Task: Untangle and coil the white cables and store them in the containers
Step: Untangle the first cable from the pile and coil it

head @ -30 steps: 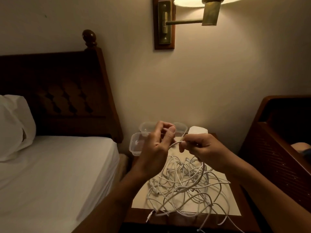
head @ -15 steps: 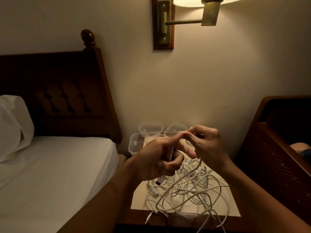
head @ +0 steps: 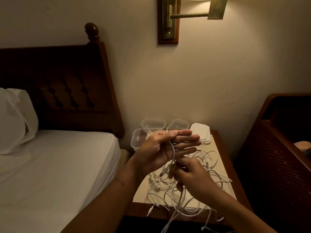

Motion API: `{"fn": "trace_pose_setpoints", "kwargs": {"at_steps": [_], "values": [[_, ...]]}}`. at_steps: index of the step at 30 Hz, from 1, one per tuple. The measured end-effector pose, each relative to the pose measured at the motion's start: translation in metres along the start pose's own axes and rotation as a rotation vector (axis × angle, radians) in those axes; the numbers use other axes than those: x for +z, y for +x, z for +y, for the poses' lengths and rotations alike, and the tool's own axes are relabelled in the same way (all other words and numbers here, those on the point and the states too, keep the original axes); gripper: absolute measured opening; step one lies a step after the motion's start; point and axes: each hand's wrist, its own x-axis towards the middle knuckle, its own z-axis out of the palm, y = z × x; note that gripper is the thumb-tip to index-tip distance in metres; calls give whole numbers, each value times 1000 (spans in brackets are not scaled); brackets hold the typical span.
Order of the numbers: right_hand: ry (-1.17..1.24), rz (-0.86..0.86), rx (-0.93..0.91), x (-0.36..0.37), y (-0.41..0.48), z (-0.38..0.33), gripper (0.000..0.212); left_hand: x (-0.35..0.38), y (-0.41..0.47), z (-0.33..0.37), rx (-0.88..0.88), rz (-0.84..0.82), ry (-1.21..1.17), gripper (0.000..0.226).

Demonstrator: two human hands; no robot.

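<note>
— Where do we have the cable?

— We hold one white cable (head: 173, 153) above the surface (head: 217, 143). Our left hand (head: 166, 148) has its palm turned toward us, fingers straight and pointing right. Its thumb pins the cable against the index finger at the top, and from there the cable runs down across the palm.

— And our right hand?

— Our right hand (head: 190, 174) sits just below the left, back toward us. Its fingers are curled in and pinch the same cable where it leaves the palm. A plug end hangs free beside it.

— The rest of the cables?

— The tangle of cables (head: 193, 192) lies loose on the surface under our hands, and a few strands spill over the near edge.

— The containers?

— We see the clear containers (head: 153, 125) at the back of the surface near the wall, lids off. A lidded container (head: 201, 133) stands just right of them. We cannot tell what is inside any of them.

— Around us?

— The bed (head: 58, 165) lies to our left, and the wall lamp (head: 168, 21) hangs above.
</note>
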Motion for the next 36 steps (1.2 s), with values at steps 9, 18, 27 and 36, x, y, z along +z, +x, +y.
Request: {"fn": "trace_pose_setpoints", "kwargs": {"at_steps": [9,18,27,36], "values": [[124,-136,353,-11,-18,-17,16,-15,-3,1,-54,155,426,38],[142,-215,401,-40,-25,-50,26,0,-4,13,-328,15,966,29],[-604,-45,-220,-74,0,-52,16,9,-13,-11,-281,-91,612,61],[-320,213,-574,-70,28,-15,18,25,-14,-20,-238,-269,-41,59]]}}
